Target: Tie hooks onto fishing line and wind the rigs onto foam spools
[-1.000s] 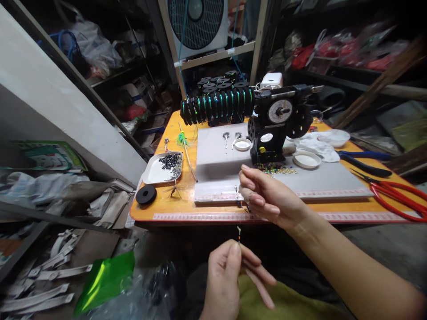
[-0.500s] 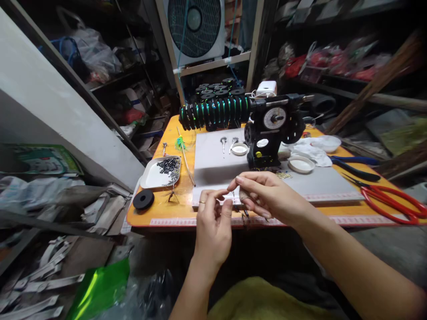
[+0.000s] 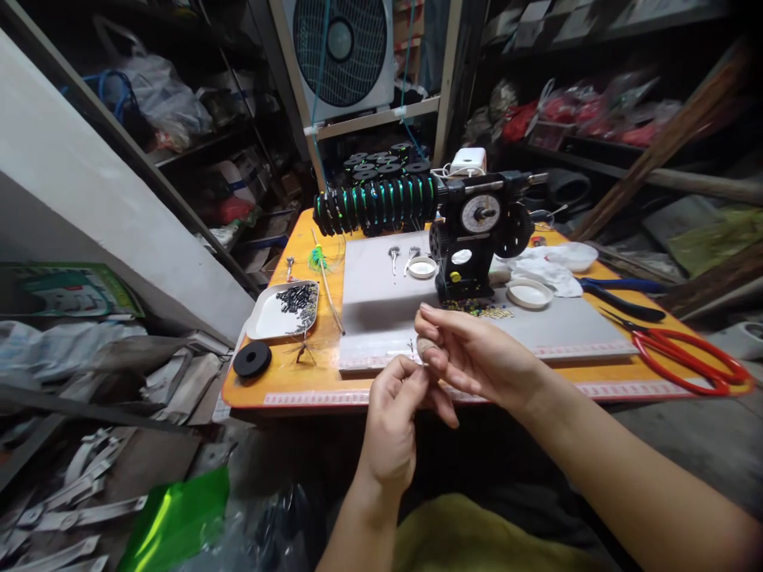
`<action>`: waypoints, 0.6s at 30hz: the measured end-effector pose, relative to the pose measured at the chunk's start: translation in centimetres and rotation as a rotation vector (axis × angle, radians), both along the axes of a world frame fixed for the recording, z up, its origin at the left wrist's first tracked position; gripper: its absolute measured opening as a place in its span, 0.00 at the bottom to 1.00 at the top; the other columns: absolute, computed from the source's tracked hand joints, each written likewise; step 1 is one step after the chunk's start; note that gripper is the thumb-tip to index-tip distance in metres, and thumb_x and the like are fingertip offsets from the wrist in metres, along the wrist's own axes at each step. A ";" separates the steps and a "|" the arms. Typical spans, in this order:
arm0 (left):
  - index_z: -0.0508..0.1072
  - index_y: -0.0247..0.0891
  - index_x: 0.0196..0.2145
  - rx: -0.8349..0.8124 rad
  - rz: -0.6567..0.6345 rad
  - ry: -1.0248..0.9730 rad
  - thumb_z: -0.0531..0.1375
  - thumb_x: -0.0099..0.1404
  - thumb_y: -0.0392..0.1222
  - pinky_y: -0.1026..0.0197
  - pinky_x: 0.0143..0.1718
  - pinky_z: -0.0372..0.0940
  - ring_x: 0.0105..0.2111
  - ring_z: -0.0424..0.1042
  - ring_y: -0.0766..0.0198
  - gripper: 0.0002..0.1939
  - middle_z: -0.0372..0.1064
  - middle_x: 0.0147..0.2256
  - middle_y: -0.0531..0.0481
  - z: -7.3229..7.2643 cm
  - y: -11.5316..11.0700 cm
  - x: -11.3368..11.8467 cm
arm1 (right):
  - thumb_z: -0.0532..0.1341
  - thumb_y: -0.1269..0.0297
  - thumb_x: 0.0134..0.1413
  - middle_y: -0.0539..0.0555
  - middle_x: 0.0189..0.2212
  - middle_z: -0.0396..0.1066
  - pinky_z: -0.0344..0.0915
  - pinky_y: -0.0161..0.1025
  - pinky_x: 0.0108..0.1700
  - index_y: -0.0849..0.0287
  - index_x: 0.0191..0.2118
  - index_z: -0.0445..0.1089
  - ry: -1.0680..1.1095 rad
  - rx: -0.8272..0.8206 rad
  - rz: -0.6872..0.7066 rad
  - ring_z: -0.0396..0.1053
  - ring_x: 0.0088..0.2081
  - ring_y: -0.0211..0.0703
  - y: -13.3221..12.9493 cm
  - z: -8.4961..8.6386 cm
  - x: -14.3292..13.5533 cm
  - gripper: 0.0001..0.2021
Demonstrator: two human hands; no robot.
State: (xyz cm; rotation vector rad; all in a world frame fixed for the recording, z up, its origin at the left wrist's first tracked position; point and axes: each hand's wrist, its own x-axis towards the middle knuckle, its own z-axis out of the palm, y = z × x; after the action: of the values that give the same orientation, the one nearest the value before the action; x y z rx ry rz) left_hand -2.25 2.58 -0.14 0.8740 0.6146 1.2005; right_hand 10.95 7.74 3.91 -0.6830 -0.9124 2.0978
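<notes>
Orange counter is keeping beads within reach; at its front edge, the left hand and right hand are meeting at a thin dark piece, presumably steadying it, their grip being too hidden to tell.

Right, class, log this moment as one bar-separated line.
left hand: close to right hand, grip unclear | right hand: fingers bent | tray: left on table, dark pieces inside | scissors: right on table, unheld
</notes>
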 end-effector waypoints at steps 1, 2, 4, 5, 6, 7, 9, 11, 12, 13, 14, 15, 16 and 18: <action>0.69 0.33 0.33 -0.031 -0.011 -0.047 0.55 0.70 0.40 0.67 0.25 0.61 0.20 0.65 0.72 0.09 0.73 0.27 0.50 0.1 -0.3 -0.1 | 0.54 0.55 0.63 0.45 0.16 0.67 0.54 0.24 0.10 0.58 0.26 0.58 0.013 -0.024 0.010 0.57 0.09 0.28 -0.1 0.0 -0.2 0.16; 0.69 0.33 0.34 -0.060 -0.017 -0.086 0.56 0.69 0.40 0.68 0.24 0.61 0.19 0.65 0.72 0.09 0.73 0.28 0.49 0.2 -0.5 -0.1 | 0.53 0.56 0.64 0.45 0.16 0.66 0.52 0.23 0.10 0.58 0.26 0.58 0.023 -0.043 0.017 0.58 0.09 0.28 -0.2 0.1 -0.4 0.16; 0.70 0.32 0.34 -0.108 -0.022 -0.136 0.56 0.69 0.39 0.69 0.22 0.61 0.17 0.65 0.73 0.08 0.72 0.25 0.51 0.3 -1.0 -0.2 | 0.52 0.56 0.64 0.45 0.15 0.66 0.51 0.22 0.09 0.58 0.26 0.58 0.032 -0.072 0.027 0.57 0.08 0.28 -0.3 0.1 -0.7 0.17; 0.70 0.32 0.33 -0.122 -0.018 -0.153 0.56 0.68 0.39 0.70 0.22 0.61 0.17 0.65 0.73 0.08 0.70 0.22 0.52 0.3 -1.1 -0.2 | 0.52 0.56 0.65 0.45 0.15 0.65 0.51 0.22 0.09 0.58 0.26 0.58 0.035 -0.082 0.029 0.57 0.08 0.28 -0.4 0.2 -0.8 0.17; 0.70 0.32 0.32 -0.128 -0.012 -0.168 0.56 0.68 0.39 0.70 0.21 0.61 0.16 0.66 0.72 0.09 0.68 0.19 0.54 0.3 -1.3 -0.2 | 0.52 0.56 0.65 0.45 0.14 0.65 0.51 0.22 0.09 0.58 0.26 0.58 0.036 -0.090 0.028 0.56 0.08 0.28 -0.4 0.2 -0.9 0.17; 0.69 0.32 0.31 -0.132 -0.005 -0.180 0.56 0.68 0.39 0.71 0.20 0.61 0.15 0.66 0.72 0.09 0.65 0.17 0.55 0.2 -1.5 -0.2 | 0.52 0.56 0.65 0.45 0.14 0.65 0.50 0.22 0.09 0.58 0.26 0.58 0.037 -0.096 0.024 0.56 0.08 0.28 -0.4 0.2 -1.0 0.17; 0.68 0.32 0.29 -0.148 -0.001 -0.187 0.57 0.67 0.39 0.71 0.20 0.61 0.15 0.67 0.71 0.10 0.63 0.15 0.56 0.0 -1.8 0.0 | 0.52 0.56 0.65 0.44 0.14 0.64 0.49 0.21 0.08 0.58 0.26 0.58 0.037 -0.102 0.011 0.55 0.07 0.27 -0.3 0.1 -0.9 0.17; 0.67 0.33 0.27 -0.175 -0.009 -0.195 0.58 0.66 0.40 0.71 0.19 0.61 0.14 0.68 0.70 0.11 0.64 0.14 0.56 -0.4 -2.2 0.2 | 0.52 0.57 0.65 0.45 0.14 0.64 0.48 0.21 0.07 0.58 0.26 0.58 0.032 -0.102 0.000 0.54 0.07 0.27 -0.2 0.1 -0.9 0.17; 0.67 0.33 0.27 -0.190 -0.013 -0.200 0.59 0.66 0.41 0.71 0.19 0.62 0.15 0.69 0.69 0.11 0.65 0.14 0.55 -0.7 -2.4 0.2 | 0.52 0.57 0.65 0.45 0.14 0.64 0.48 0.21 0.07 0.58 0.26 0.58 0.029 -0.102 -0.003 0.54 0.07 0.27 -0.2 0.1 -0.8 0.17; 0.67 0.33 0.27 -0.204 -0.016 -0.206 0.60 0.66 0.42 0.71 0.19 0.63 0.15 0.70 0.68 0.11 0.67 0.15 0.54 -0.9 -2.6 0.3 | 0.52 0.57 0.65 0.45 0.14 0.64 0.48 0.21 0.07 0.58 0.26 0.58 0.025 -0.102 -0.005 0.53 0.07 0.26 -0.2 0.0 -0.8 0.17; 0.68 0.33 0.28 -0.215 -0.018 -0.214 0.60 0.65 0.43 0.70 0.18 0.63 0.15 0.71 0.67 0.12 0.69 0.16 0.53 -1.1 -2.9 0.3 | 0.52 0.56 0.65 0.45 0.14 0.64 0.48 0.21 0.07 0.58 0.26 0.58 0.021 -0.101 -0.007 0.53 0.07 0.26 -0.1 0.0 -0.7 0.17; 0.68 0.33 0.28 -0.224 -0.021 -0.219 0.60 0.66 0.43 0.70 0.18 0.64 0.15 0.72 0.66 0.12 0.71 0.17 0.52 -1.3 -3.1 0.3 | 0.52 0.56 0.65 0.45 0.15 0.64 0.48 0.21 0.07 0.58 0.26 0.58 0.016 -0.101 -0.007 0.53 0.07 0.26 -0.1 0.0 -0.7 0.17; 0.68 0.33 0.29 -0.231 -0.026 -0.221 0.60 0.66 0.44 0.69 0.18 0.65 0.15 0.73 0.66 0.12 0.72 0.18 0.50 -1.5 -3.2 0.2 | 0.53 0.56 0.65 0.45 0.15 0.64 0.48 0.21 0.07 0.58 0.26 0.58 0.013 -0.100 -0.007 0.52 0.07 0.26 -0.1 0.0 -0.7 0.17; 0.68 0.32 0.30 -0.240 -0.045 -0.223 0.60 0.66 0.44 0.69 0.19 0.66 0.16 0.74 0.65 0.12 0.75 0.20 0.48 -1.8 -3.5 0.1 | 0.53 0.55 0.65 0.45 0.15 0.64 0.49 0.21 0.07 0.58 0.26 0.59 0.009 -0.097 -0.011 0.52 0.07 0.26 -0.1 -0.1 -0.7 0.17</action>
State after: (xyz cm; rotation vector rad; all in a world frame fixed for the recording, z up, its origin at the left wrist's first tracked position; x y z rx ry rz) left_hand -2.15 -0.92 -1.90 0.5406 0.5411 1.1381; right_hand 10.30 7.62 3.81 -0.7258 -0.8048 2.1446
